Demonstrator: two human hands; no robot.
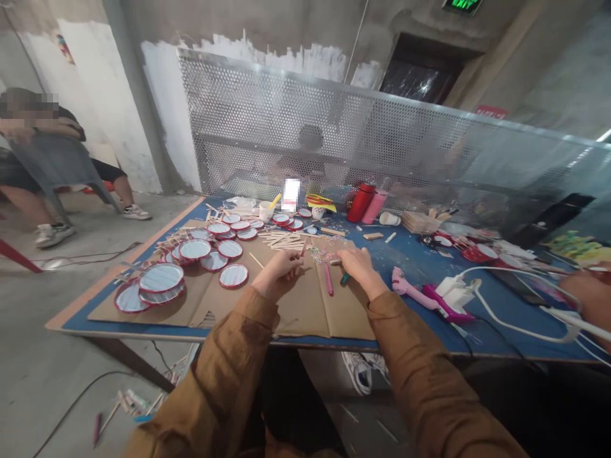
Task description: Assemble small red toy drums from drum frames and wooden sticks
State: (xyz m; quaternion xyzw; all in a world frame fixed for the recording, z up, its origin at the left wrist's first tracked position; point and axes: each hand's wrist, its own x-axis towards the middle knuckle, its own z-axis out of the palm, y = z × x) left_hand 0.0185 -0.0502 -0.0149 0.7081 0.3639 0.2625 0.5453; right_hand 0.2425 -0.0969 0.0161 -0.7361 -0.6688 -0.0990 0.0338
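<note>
My left hand (285, 266) is closed in a pinch over the brown cardboard (296, 312); a thin reddish piece shows at its fingertips, too small to name. Farther right, my right hand (354, 264) has its fingers bent together by a small pile of coloured bits (324, 253), and a greyish tip shows at the fingers. Between the hands lies a pink marker (329, 280), with a small teal object (345, 278) just below my right hand. Several round white discs with red rims (233, 275) lie to the left, some stacked. Wooden sticks (284, 240) are heaped behind my left hand.
Red (360, 202) and pink bottles (375, 207) stand by the perforated metal screen (267, 102). A pink glue gun (414, 294), white plugs (456, 292) and cables lie right. A co-worker's arm (587, 296) is at the right edge. A seated person (57, 133) is far left.
</note>
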